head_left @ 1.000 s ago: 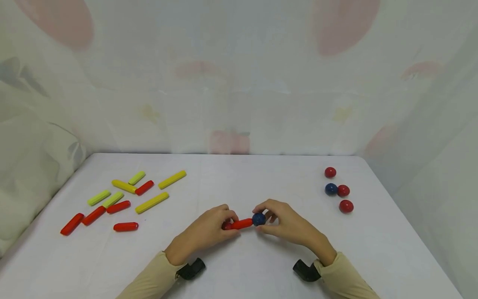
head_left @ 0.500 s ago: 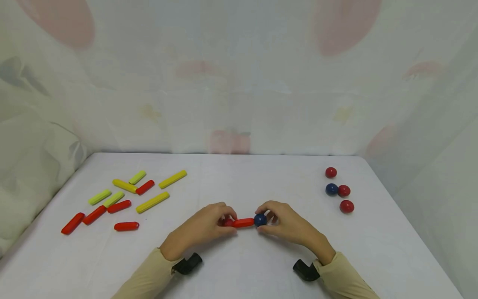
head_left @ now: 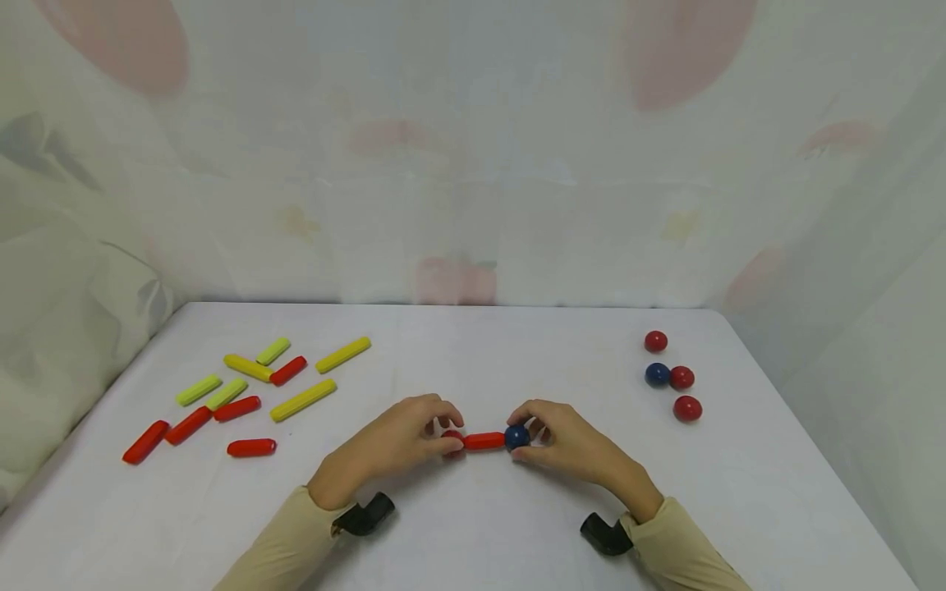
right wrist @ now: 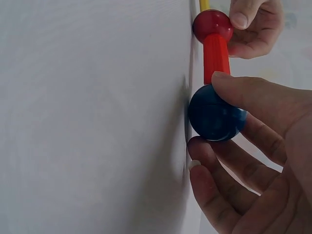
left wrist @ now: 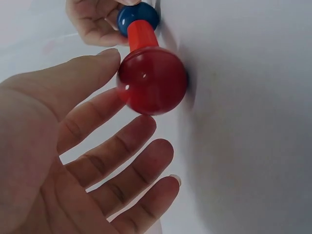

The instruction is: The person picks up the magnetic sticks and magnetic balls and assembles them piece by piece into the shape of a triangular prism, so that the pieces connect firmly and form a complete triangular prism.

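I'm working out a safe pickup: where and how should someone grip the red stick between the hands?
Probably mid-length on the red stick, from above, pinching its near and far long sides: it lies crosswise, and the red ball and blue ball cap its ends, leaving its middle free.

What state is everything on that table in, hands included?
Left hand: curved at the red ball, grip unclear.
Right hand: pinching the blue ball.
Red ball: meeting one end of the red stick.
Blue ball: at the stick's other end.
Red stick: between both balls.
Loose sticks: lying flat, some touching.
Loose balls: resting, blue touching one red.
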Available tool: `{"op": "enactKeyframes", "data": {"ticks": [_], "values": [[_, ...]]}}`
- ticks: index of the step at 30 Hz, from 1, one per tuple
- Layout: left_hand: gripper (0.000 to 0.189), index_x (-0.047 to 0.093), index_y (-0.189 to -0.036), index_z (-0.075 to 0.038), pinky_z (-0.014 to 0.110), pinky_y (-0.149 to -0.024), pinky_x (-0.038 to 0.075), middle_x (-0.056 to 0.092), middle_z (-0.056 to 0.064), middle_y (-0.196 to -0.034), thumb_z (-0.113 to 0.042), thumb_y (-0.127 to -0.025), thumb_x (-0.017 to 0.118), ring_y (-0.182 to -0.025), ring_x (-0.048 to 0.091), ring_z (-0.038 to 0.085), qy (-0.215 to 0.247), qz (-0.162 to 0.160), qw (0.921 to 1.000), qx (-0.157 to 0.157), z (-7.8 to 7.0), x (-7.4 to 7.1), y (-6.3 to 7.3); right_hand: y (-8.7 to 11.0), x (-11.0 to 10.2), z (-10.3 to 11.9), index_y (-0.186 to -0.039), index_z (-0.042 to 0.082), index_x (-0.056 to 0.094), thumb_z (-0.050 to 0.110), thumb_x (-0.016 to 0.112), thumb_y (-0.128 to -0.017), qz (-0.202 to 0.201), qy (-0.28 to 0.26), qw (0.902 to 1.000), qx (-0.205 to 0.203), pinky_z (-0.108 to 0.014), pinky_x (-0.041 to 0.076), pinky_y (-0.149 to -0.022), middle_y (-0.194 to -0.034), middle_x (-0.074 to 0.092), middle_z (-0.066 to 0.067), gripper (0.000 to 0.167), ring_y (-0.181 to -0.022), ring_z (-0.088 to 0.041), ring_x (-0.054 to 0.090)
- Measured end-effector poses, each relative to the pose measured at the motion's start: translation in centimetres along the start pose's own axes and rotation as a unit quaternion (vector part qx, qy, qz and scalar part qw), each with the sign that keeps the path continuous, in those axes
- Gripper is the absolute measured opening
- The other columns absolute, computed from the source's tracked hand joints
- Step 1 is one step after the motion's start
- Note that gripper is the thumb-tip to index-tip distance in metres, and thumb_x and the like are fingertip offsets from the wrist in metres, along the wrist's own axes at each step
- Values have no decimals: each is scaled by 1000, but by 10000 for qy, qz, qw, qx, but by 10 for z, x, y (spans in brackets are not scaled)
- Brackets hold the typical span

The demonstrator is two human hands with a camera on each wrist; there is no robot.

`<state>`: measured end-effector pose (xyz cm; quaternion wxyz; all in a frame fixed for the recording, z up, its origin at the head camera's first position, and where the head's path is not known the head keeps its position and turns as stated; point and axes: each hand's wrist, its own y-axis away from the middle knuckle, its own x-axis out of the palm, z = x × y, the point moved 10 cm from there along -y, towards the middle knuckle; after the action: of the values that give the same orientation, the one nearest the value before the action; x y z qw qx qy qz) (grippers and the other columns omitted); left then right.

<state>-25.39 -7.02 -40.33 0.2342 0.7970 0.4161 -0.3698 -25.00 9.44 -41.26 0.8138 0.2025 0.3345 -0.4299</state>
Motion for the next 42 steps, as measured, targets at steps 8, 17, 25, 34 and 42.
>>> {"op": "enactKeyframes", "data": {"ticks": [8, 17, 25, 34, 42], "values": [[23, 70, -111, -17, 24, -72, 48, 62, -9, -94, -28, -91, 72, -87, 54, 11, 15, -186, 9997, -172, 7, -12, 1, -1, 0, -3, -116, 15, 64, 26, 77, -87, 5, -50, 10000, -28, -26, 53, -83, -109, 68, 3, 33, -95, -11, 62], [23, 69, -112, -15, 25, -75, 50, 64, -9, -97, -25, -92, 71, -90, 56, 11, -64, -601, 9982, 51, 13, -32, 7, -1, 1, -4, -116, 16, 64, 26, 78, -86, 20, -82, 10000, 3, -25, 53, -83, -108, 68, 4, 34, -94, -11, 61], [27, 68, -116, -13, 28, -77, 51, 69, 1, -108, -22, -91, 72, -92, 57, 14, -154, -1003, 9948, -71, 26, -58, 14, -1, 1, -4, -116, 16, 64, 27, 77, -87, 33, -144, 9999, 14, -24, 53, -82, -108, 68, 4, 34, -95, -12, 61], [25, 69, -115, -14, 32, -79, 51, 69, 2, -105, -19, -90, 73, -92, 59, 18, -146, -1593, 9866, -326, 45, -92, 29, 0, 2, -8, -115, 17, 64, 25, 78, -86, 52, -214, 9998, 37, -23, 53, -81, -107, 68, 4, 33, -94, -12, 61], [29, 67, -119, -10, 40, -84, 52, 70, 10, -109, -16, -91, 72, -95, 62, 23, -161, -1946, 9791, -575, 64, -116, 40, -2, 2, -10, -115, 18, 65, 27, 78, -86, 32, -217, 9997, 46, -22, 52, -82, -107, 68, 5, 34, -94, -12, 61]]}}
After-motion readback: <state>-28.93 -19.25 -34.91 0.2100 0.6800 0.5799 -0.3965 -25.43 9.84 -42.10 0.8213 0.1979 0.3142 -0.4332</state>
